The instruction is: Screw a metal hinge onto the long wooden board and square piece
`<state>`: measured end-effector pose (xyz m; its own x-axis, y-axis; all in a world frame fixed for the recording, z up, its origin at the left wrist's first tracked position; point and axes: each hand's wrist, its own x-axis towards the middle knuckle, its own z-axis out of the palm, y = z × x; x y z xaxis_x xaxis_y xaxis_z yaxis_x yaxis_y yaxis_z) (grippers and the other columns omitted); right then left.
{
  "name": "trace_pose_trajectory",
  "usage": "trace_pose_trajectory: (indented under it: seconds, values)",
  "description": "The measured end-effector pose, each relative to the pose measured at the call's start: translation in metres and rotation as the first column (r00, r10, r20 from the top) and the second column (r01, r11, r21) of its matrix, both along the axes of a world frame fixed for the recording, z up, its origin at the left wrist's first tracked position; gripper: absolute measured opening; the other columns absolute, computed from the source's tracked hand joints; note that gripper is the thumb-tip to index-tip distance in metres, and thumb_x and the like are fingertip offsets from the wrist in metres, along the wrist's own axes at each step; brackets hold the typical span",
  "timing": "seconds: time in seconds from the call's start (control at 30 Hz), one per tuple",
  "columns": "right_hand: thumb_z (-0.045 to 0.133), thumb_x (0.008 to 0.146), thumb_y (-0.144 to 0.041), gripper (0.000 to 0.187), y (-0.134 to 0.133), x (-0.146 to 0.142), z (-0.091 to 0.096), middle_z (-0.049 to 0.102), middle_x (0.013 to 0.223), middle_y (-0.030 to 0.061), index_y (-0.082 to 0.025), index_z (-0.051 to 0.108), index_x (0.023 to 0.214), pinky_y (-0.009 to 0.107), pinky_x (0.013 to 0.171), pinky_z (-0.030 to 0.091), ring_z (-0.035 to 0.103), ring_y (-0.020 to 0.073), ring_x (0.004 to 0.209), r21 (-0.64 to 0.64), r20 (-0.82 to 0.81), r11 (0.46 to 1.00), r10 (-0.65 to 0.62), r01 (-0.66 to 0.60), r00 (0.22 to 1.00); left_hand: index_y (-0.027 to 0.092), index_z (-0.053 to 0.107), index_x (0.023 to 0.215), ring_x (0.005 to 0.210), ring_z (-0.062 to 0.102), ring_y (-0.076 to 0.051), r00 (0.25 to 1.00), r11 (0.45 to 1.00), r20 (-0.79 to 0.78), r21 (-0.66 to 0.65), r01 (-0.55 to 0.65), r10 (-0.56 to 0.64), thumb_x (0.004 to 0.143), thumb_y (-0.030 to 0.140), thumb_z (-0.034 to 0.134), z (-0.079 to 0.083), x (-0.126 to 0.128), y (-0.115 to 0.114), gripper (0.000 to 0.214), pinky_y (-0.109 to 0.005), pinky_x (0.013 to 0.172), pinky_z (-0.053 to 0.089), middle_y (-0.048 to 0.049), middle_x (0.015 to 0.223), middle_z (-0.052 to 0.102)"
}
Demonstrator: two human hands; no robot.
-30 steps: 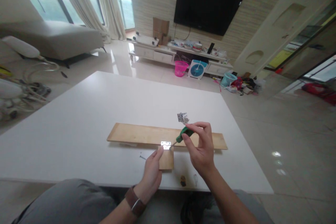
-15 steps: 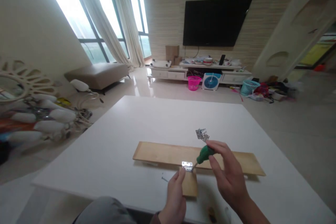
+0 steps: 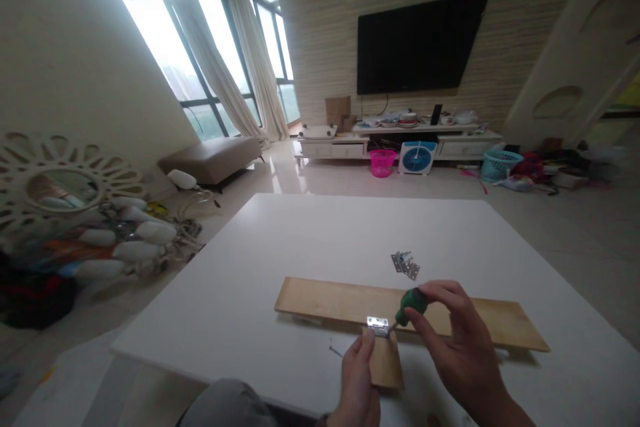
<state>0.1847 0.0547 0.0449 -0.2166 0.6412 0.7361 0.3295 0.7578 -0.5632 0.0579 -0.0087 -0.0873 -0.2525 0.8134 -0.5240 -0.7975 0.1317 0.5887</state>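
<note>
A metal hinge spans the long wooden board and a short wooden piece set at right angles to it. My left hand grips the short piece, its thumb up against the hinge. Between the thumb and fingers of my right hand is the green handle of a screwdriver. Its shaft slants down to the right edge of the hinge; the tip is too small to make out. A screw lies left of my left hand. Beyond the board rest loose hinges and screws.
Everything lies on a white table. My knee shows at its near edge. Past the table are a pink basket, a box fan and a low TV cabinet. Lamp parts clutter the floor at left.
The view has shifted, so the scene sits further right and slightly lower. My right thumb and fingers have closed around the screwdriver handle, where they were spread wider before. My left hand keeps its hold.
</note>
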Motion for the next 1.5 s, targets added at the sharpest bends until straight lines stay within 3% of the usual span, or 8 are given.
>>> trace_pose_trajectory:
  seconds: [0.23,0.43,0.6,0.8,1.0,1.17,1.33,1.5]
  values:
    - [0.053,0.101,-0.011,0.04,0.001,-0.003,0.006,0.065,0.127,0.0094,-0.024,0.057,0.138,0.041,0.101,0.052,0.062,0.021,0.118,-0.015,0.051,0.997,0.077,-0.076,0.996,0.01,0.079,0.103,0.097,0.072,-0.029,1.0,1.0,-0.021,0.027,-0.004,0.005,0.065,0.051,0.094,0.005,-0.001,-0.002,0.058,-0.036,0.086,0.054,-0.0156,0.105,0.078]
    - [0.072,0.092,-0.015,0.028,0.0,-0.01,0.012,0.058,0.105,0.0041,-0.026,0.069,0.118,0.034,0.082,0.056,0.062,0.0173,0.094,0.023,-0.035,1.0,0.018,-0.017,0.999,0.011,0.077,0.104,0.091,0.071,-0.023,0.999,1.0,-0.041,0.002,0.026,-0.026,0.067,0.05,0.093,0.013,-0.004,-0.004,0.057,-0.033,0.084,0.054,-0.0143,0.11,0.077]
    - [0.051,0.099,-0.008,0.044,0.001,-0.012,0.016,0.063,0.129,0.0108,-0.027,0.059,0.139,0.047,0.102,0.054,0.062,0.0237,0.122,0.0,0.027,0.993,0.117,-0.117,0.993,0.012,0.077,0.101,0.09,0.071,-0.022,0.999,0.999,-0.036,-0.027,0.037,-0.038,0.067,0.039,0.092,0.01,-0.006,-0.004,0.046,-0.032,0.083,0.054,-0.0114,0.106,0.078]
    - [0.071,0.093,-0.017,0.03,0.001,-0.011,0.016,0.06,0.107,0.0052,-0.028,0.067,0.121,0.039,0.081,0.059,0.064,0.02,0.097,0.014,-0.017,1.0,0.017,-0.016,1.0,0.015,0.077,0.103,0.088,0.07,-0.023,0.993,0.994,-0.051,-0.026,0.103,-0.104,0.069,0.029,0.087,0.013,-0.006,-0.005,0.039,-0.032,0.08,0.054,-0.0099,0.105,0.078]
    - [0.051,0.102,-0.01,0.043,0.003,-0.01,0.017,0.066,0.127,0.0081,-0.031,0.06,0.138,0.047,0.094,0.055,0.063,0.0228,0.118,-0.055,0.02,0.992,0.118,-0.116,0.993,0.014,0.076,0.105,0.094,0.071,-0.024,0.997,0.997,-0.019,-0.022,0.068,-0.069,0.068,0.029,0.088,0.013,-0.004,-0.006,0.042,-0.033,0.086,0.054,-0.011,0.109,0.078]
    - [0.072,0.093,-0.018,0.028,0.002,-0.01,0.02,0.062,0.106,0.0043,-0.028,0.069,0.119,0.04,0.082,0.057,0.063,0.0197,0.097,-0.03,-0.014,0.999,0.033,-0.034,0.999,0.011,0.075,0.103,0.087,0.071,-0.022,0.997,0.997,-0.033,-0.051,0.062,-0.064,0.063,0.035,0.092,0.014,-0.005,-0.007,0.049,-0.032,0.081,0.052,-0.0122,0.104,0.078]
    - [0.054,0.101,-0.013,0.039,0.002,-0.009,0.019,0.065,0.129,0.0074,-0.03,0.06,0.135,0.044,0.09,0.056,0.062,0.0224,0.117,-0.12,-0.007,0.986,0.116,-0.116,0.993,0.013,0.074,0.109,0.093,0.071,-0.025,0.996,0.996,-0.023,-0.049,0.079,-0.08,0.065,0.036,0.092,0.017,-0.005,-0.008,0.053,-0.034,0.085,0.052,-0.0125,0.109,0.077]
    - [0.071,0.094,-0.02,0.028,0.002,-0.008,0.017,0.059,0.107,0.0029,-0.031,0.069,0.119,0.041,0.082,0.056,0.062,0.0188,0.095,-0.096,-0.061,0.993,0.057,-0.063,0.997,0.012,0.075,0.104,0.09,0.071,-0.024,0.996,0.996,-0.046,-0.047,0.07,-0.072,0.065,0.039,0.093,0.017,-0.005,-0.008,0.051,-0.034,0.082,0.051,-0.0127,0.105,0.078]
